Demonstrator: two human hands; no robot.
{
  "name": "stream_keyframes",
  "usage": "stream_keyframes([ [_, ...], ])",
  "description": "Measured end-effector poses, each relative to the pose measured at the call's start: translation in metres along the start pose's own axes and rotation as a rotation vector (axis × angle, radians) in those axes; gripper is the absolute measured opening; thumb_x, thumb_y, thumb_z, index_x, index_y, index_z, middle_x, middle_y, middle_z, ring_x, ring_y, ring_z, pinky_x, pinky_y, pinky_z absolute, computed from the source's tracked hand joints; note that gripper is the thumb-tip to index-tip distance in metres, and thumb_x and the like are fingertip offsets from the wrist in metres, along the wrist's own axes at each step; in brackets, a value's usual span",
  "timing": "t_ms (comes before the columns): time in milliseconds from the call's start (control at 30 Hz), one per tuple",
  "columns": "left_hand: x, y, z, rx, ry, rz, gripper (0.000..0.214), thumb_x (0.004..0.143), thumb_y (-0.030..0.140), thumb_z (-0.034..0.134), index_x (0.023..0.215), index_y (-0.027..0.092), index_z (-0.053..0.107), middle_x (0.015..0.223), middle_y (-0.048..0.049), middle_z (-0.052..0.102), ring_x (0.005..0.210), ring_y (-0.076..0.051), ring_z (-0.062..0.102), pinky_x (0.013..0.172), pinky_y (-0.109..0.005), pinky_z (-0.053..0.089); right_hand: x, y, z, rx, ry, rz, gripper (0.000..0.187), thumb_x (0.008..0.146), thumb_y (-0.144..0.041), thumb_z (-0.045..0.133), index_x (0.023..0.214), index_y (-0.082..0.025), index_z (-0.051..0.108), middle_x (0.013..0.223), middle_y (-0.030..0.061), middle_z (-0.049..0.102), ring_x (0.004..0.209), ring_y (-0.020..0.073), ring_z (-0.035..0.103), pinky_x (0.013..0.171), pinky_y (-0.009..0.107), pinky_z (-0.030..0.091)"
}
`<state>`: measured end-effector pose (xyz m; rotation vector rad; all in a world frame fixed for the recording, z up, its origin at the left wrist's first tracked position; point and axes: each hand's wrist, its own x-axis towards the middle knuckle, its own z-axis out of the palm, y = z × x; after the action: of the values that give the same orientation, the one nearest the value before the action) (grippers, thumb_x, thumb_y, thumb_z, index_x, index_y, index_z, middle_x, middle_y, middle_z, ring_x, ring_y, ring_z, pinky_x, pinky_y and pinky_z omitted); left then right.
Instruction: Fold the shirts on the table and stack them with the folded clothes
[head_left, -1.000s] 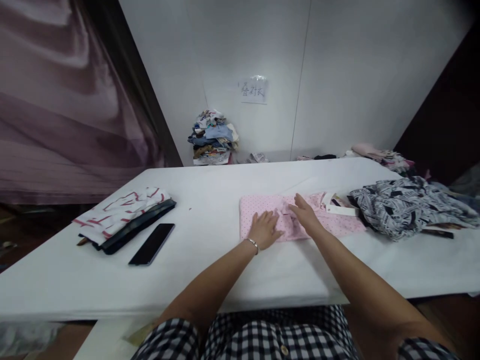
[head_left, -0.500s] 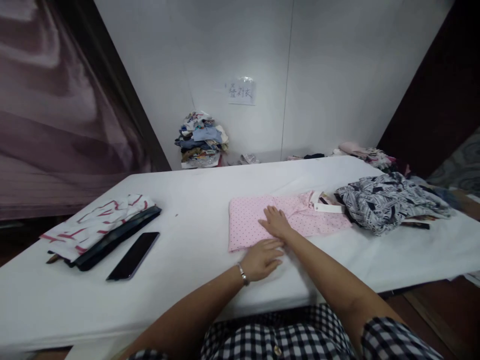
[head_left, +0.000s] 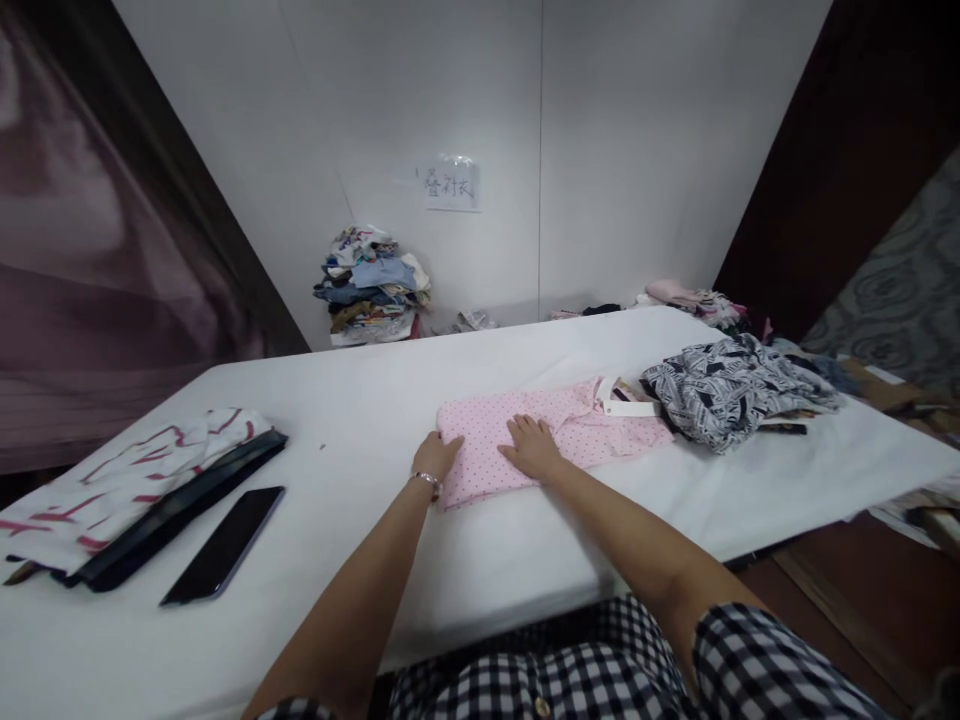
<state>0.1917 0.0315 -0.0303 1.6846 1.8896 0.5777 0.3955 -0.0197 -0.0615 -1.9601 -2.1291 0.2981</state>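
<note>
Pink polka-dot shirt lying folded on white-covered tabletop, centre, white collar pointing toward crumpled black-and-white printed garment. Right hand pressing flat on shirt, fingers spreading open. Left hand touching left edge, thumb resting on top; whether fingers gripping, cannot tell. Smartphone lying well apart, left.

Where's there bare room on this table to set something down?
Between the phone and the left hand, bar one dark speck; behind the pink dotted garment to the far edge of the table; and front right, before the black-and-white bundle. Crowded: the garment's right end close by the bundle, and the phone beside the folded clothes.
</note>
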Motion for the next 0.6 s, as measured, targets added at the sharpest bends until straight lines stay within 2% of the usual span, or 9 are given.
stream_keyframes([
  [133,-0.004,0.000,-0.016,-0.117,0.019,0.008,0.031,0.071,0.024,0.060,0.101,0.014,0.064,0.104,-0.0104,0.069,0.093,-0.024,0.064,0.073,-0.029,0.047,-0.002,-0.015,-0.004,0.061,-0.042,-0.059,0.061,0.093,-0.054,0.031,0.140,-0.016,0.038,0.150,0.0144,0.030,0.138,0.0280,0.022,0.109,0.045,0.015],
  [233,-0.013,-0.024,-0.030,-0.151,0.105,0.035,0.028,0.072,0.025,0.060,0.098,0.016,0.064,0.099,-0.0069,0.070,0.090,-0.022,0.063,0.073,-0.028,0.046,-0.009,-0.033,0.003,0.127,-0.065,-0.165,0.062,0.093,-0.056,0.030,0.142,-0.018,0.036,0.152,0.0125,0.026,0.140,0.0271,0.019,0.110,0.043,0.016],
  [333,-0.022,-0.056,-0.035,-0.116,0.098,-0.043,0.026,0.072,0.025,0.061,0.096,0.015,0.063,0.098,-0.0075,0.070,0.090,-0.022,0.063,0.074,-0.027,0.046,-0.015,-0.044,0.009,0.179,-0.091,-0.215,0.068,0.091,-0.060,0.032,0.144,-0.017,0.034,0.154,0.0121,0.020,0.142,0.0290,0.012,0.112,0.045,0.011],
  [433,-0.028,-0.075,-0.032,-0.152,0.068,-0.100,0.032,0.075,0.026,0.059,0.105,0.014,0.061,0.103,-0.0095,0.069,0.092,-0.021,0.064,0.073,-0.026,0.046,-0.015,-0.043,0.002,0.244,-0.054,-0.097,0.067,0.091,-0.054,0.037,0.145,-0.015,0.032,0.155,0.0111,0.020,0.142,0.0270,0.014,0.111,0.041,0.017],
  [533,-0.030,-0.075,-0.030,-0.139,0.075,-0.095,0.042,0.080,0.033,0.057,0.117,0.013,0.055,0.106,-0.0113,0.068,0.094,-0.022,0.064,0.076,-0.027,0.046,-0.010,-0.037,-0.011,0.201,-0.008,0.092,0.062,0.089,-0.043,0.043,0.142,-0.012,0.036,0.144,0.0154,0.040,0.133,0.0272,0.035,0.105,0.039,0.028],
  [600,-0.032,-0.071,-0.029,-0.100,0.080,-0.070,0.045,0.082,0.038,0.054,0.120,0.014,0.053,0.109,-0.0122,0.067,0.097,-0.023,0.063,0.079,-0.030,0.046,-0.008,-0.035,-0.016,0.143,-0.028,0.149,0.059,0.088,-0.042,0.046,0.138,-0.013,0.042,0.131,0.0159,0.054,0.122,0.0284,0.047,0.102,0.042,0.030],
])
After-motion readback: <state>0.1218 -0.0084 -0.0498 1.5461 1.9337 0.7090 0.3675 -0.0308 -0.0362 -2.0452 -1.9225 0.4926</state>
